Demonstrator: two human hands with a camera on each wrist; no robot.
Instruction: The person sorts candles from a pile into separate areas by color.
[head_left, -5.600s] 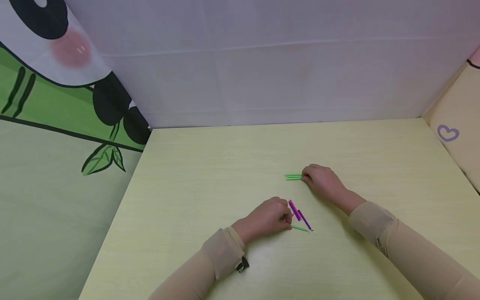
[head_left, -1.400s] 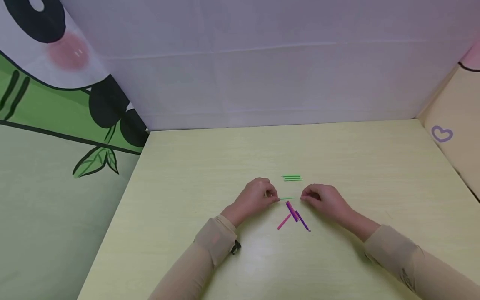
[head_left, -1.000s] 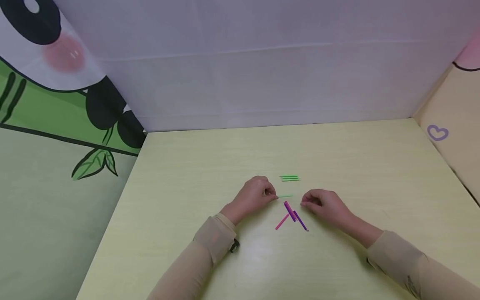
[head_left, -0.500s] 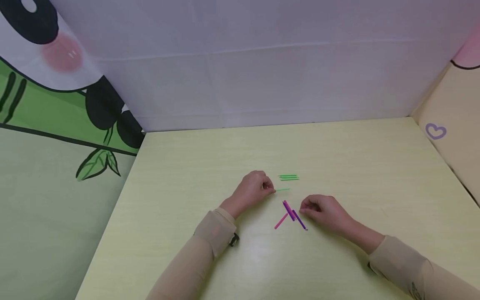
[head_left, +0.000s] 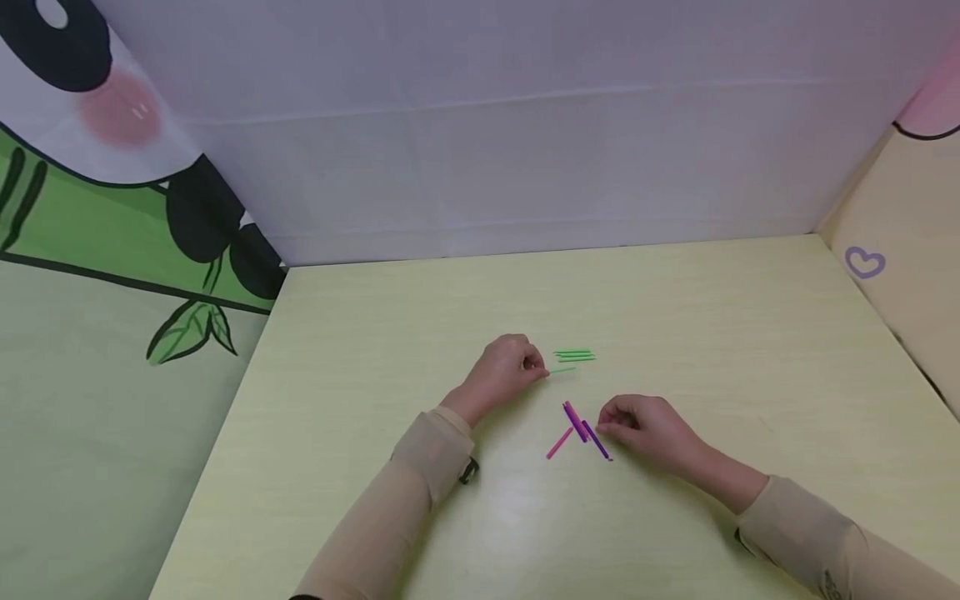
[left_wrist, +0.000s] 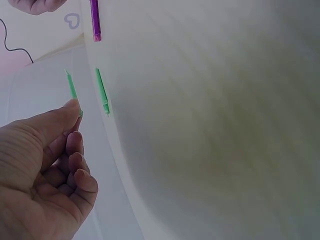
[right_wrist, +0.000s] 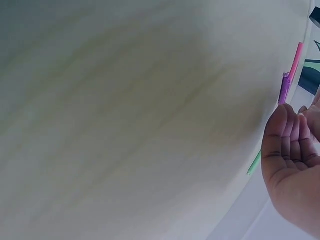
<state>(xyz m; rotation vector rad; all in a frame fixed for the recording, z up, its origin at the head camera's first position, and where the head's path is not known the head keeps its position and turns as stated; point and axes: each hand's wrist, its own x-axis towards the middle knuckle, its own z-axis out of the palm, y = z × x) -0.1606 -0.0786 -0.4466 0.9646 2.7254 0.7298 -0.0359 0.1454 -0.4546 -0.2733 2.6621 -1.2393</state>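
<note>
My left hand (head_left: 504,367) pinches one thin green candle (head_left: 562,370) between thumb and fingertips. The left wrist view shows this candle (left_wrist: 72,86) raised, its wick tip pointing away from the hand. Just beyond it, several green candles (head_left: 575,356) lie side by side on the table. Nearer the front are purple candles (head_left: 597,441) and pink ones, one pink candle (head_left: 559,443) slanting off to the left. My right hand (head_left: 647,425) hovers beside the purple candles with loosely bent fingers and nothing visible in them. In the right wrist view its palm (right_wrist: 295,170) partly hides the candles.
The pale wooden table (head_left: 375,333) carries all the candles near its middle. A whitish cloth wall (head_left: 525,167) rises along the back edge. Printed panels stand at both sides, the left one (head_left: 90,400) green.
The left hand has picked up the green candle from among the purple and pink ones and carried it back towards the green row. The right hand has left that row and come forward.
</note>
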